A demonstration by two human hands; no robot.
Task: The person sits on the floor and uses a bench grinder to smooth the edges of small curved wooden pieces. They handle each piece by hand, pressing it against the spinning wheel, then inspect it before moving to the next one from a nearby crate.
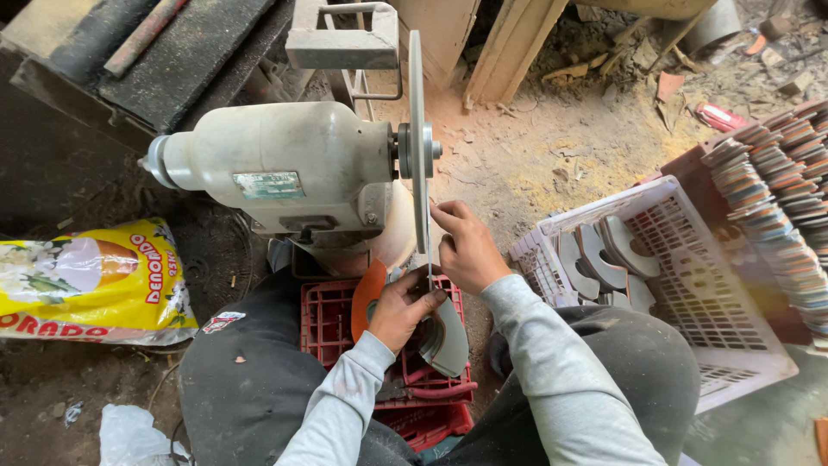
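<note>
A pale bench grinder motor [276, 168] carries a thin grey disc wheel [418, 138] seen edge-on. My right hand [466, 246] presses a thin flat piece against the lower edge of that wheel. Below it, my left hand [401, 306] grips a stack of curved grey crescent-shaped pieces [447, 338]. An orange curved piece [366, 298] sits just left of my left hand. Both hands are over a red plastic crate [332, 319] between my knees.
A white plastic crate [690, 285] with several grey crescent pieces [604, 255] stands at right. Rows of stacked flat pieces [776, 198] lie beyond it. A yellow printed sack [90, 280] lies at left. Wooden boards and sawdust-covered ground are behind the grinder.
</note>
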